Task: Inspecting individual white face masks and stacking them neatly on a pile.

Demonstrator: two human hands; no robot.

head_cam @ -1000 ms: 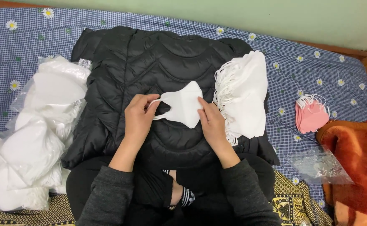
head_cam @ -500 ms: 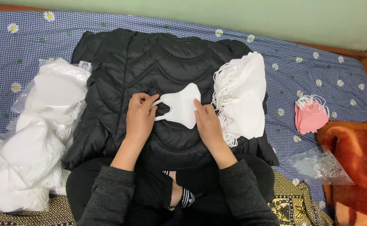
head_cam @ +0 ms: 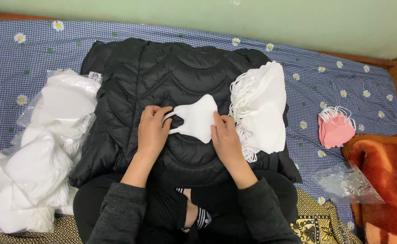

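Note:
A single white face mask [head_cam: 197, 119] lies on a black quilted jacket [head_cam: 171, 81] spread over my lap. My left hand [head_cam: 152, 131] pinches the mask's left ear loop with its fingertips. My right hand [head_cam: 225, 138] presses on the mask's right edge. A fanned stack of white masks [head_cam: 264, 106] sits on the jacket just right of my right hand.
Plastic bags of white masks [head_cam: 49, 149] are heaped on the left of the blue daisy-print bedsheet [head_cam: 343, 81]. A small pile of pink masks [head_cam: 336, 129] lies at the right, beside an orange blanket [head_cam: 384, 180] and an empty clear plastic bag [head_cam: 347, 183].
Both hands shifted slightly on the single mask; my right hand slid down a little along its right edge. The mask stays in place on the jacket.

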